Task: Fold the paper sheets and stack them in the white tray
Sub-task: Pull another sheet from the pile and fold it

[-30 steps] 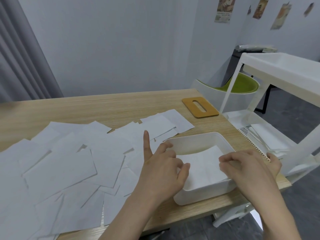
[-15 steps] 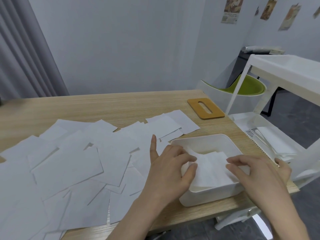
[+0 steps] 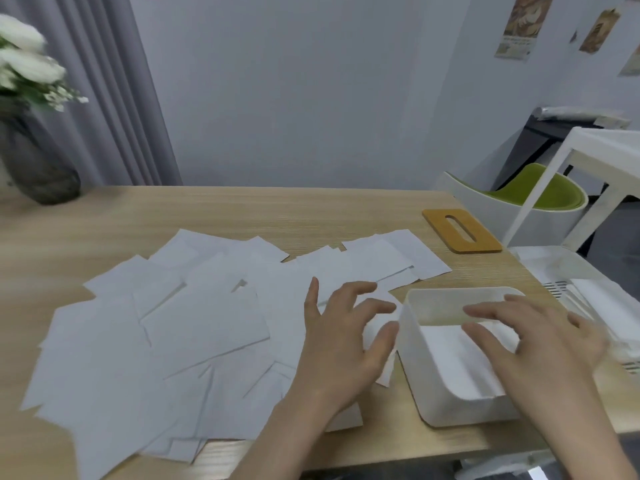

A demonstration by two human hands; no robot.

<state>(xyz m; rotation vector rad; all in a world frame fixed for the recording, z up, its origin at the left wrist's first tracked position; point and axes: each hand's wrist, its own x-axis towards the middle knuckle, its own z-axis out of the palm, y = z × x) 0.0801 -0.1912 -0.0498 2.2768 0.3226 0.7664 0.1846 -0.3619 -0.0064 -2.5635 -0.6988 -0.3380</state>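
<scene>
Because the paper sheets (image 3: 194, 327) were thin, light and limp, they looked likely to slide over one another and crease easily; a single sheet would best be pinched at a free corner or edge. They lay scattered and overlapping across the worktop (image 3: 242, 216), left of the white tray (image 3: 450, 396), which held folded paper (image 3: 446, 355) near the front right corner. The left hand (image 3: 341, 344) hovered over the sheets, fingers spread, holding nothing. The right hand (image 3: 540, 344) hung over the tray, fingers loosely extended, empty. Half a second earlier both hands had been pressing the folded paper into the tray; they had since lifted off, the left shifting toward the pile.
</scene>
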